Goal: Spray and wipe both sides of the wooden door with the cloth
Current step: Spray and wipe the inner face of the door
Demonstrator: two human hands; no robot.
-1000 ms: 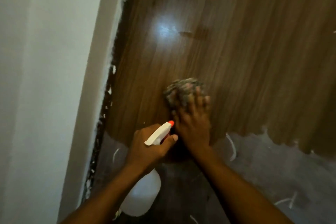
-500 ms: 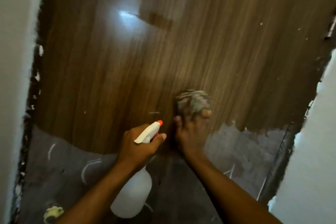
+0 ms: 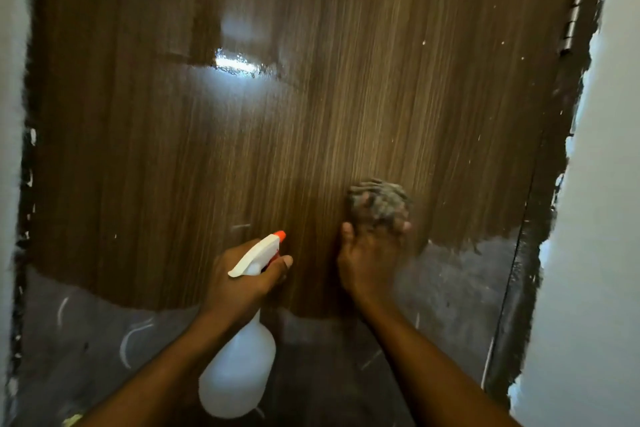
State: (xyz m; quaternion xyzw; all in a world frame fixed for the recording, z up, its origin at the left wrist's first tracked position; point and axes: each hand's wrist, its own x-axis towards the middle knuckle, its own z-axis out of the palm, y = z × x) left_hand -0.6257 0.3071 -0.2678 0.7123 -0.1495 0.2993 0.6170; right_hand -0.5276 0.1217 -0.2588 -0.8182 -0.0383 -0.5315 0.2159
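Observation:
The dark wooden door [image 3: 311, 121] fills the view, with a glossy wet patch in its upper middle. My right hand [image 3: 369, 260] presses a bunched grey cloth [image 3: 379, 199] flat against the door's lower right part. My left hand [image 3: 239, 282] grips the neck of a white spray bottle [image 3: 239, 371] with an orange nozzle tip, held just in front of the door, nozzle pointing up and to the right.
A white wall [image 3: 595, 218] with a ragged paint edge borders the door on the right, and another white wall [image 3: 12, 80] on the left. A metal hinge [image 3: 573, 15] sits at the door's upper right. Grey floor [image 3: 450, 305] with white marks lies below.
My right hand has slid the cloth rightward across the lower door. The view has shifted right, bringing the right wall and hinge into sight. My left hand keeps the bottle in the same grip.

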